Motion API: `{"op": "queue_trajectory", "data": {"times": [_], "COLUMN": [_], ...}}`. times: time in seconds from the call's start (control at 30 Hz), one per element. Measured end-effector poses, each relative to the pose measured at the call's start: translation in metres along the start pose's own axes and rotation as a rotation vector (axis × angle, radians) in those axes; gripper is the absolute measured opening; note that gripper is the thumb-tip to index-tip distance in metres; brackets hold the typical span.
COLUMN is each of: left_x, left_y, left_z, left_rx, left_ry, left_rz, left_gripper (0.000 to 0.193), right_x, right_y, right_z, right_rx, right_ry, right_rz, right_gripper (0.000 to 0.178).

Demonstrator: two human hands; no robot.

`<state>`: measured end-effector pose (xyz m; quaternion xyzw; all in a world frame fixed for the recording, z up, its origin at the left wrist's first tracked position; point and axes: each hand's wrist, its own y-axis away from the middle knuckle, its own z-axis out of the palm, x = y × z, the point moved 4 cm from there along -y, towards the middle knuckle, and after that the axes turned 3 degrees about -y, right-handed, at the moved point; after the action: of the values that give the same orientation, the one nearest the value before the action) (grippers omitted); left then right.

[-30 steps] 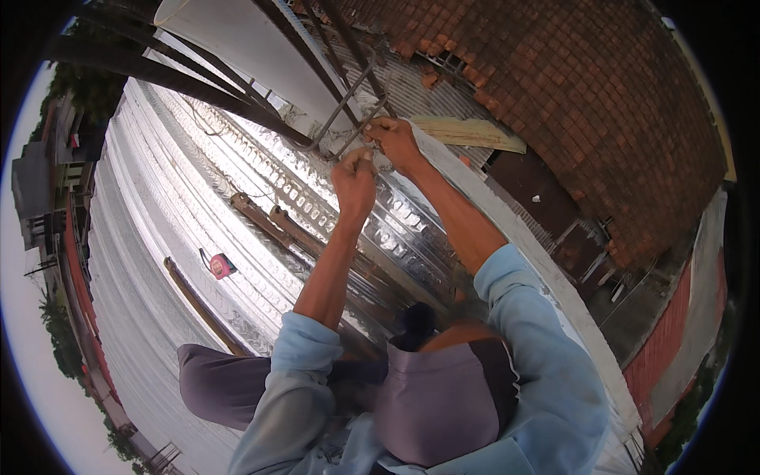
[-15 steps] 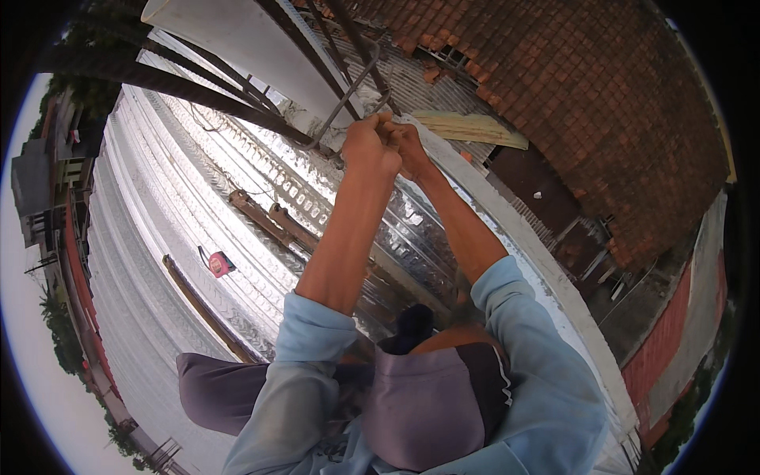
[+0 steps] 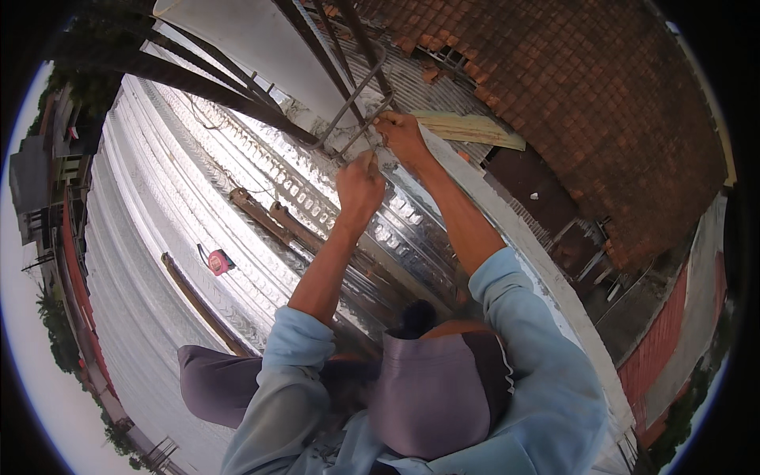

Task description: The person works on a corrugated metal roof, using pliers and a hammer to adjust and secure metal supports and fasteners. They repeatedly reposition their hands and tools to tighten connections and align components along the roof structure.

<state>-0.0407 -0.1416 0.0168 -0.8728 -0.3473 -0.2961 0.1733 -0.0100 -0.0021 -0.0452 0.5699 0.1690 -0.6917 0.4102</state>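
At the foot of several upright steel bars stands a bent square steel stirrup [image 3: 356, 89]. My right hand [image 3: 405, 138] is closed, its fingertips pinched against the stirrup's near right corner; whatever lies between them is too small to make out. Lower and to the left, my left hand [image 3: 361, 188] is closed too, apart from the stirrup, thumb and forefinger pressed together and pointing up toward it. What that hand holds, if anything, is hidden. A wide white pipe [image 3: 273, 55] leans among the dark steel bars [image 3: 210, 96], its lower end at the concrete.
Shiny corrugated metal roofing [image 3: 150, 214] spreads to the left, bearing a pink tape measure [image 3: 218, 262] and a rusty bar [image 3: 202, 305]. A concrete ledge [image 3: 546, 297] runs along the right, with a drop beyond it toward a tiled roof [image 3: 586, 103]. A yellowish board [image 3: 471, 129] lies past the ledge.
My hands were together at the stirrup's corner and have parted. The left has drawn down toward me; the right stays at the corner, a little higher.
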Motion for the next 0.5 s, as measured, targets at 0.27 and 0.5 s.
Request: {"op": "queue_trajectory", "data": {"times": [0.27,0.5], "left_x": [0.012,0.046], "left_y": [-0.009,-0.032], "left_z": [-0.005,0.007], "left_rx": [-0.019,0.07], "left_ry": [0.242,1.347], "left_rz": [-0.014,-0.816], "left_gripper": [0.016,0.012], "right_x": [-0.016,-0.006], "right_y": [0.001,0.014], "right_z": [-0.003,-0.002], "right_rx": [-0.084,-0.165], "right_ry": [0.169,-0.26], "right_rz": [0.023,0.029], "right_gripper": [0.022,0.023]}}
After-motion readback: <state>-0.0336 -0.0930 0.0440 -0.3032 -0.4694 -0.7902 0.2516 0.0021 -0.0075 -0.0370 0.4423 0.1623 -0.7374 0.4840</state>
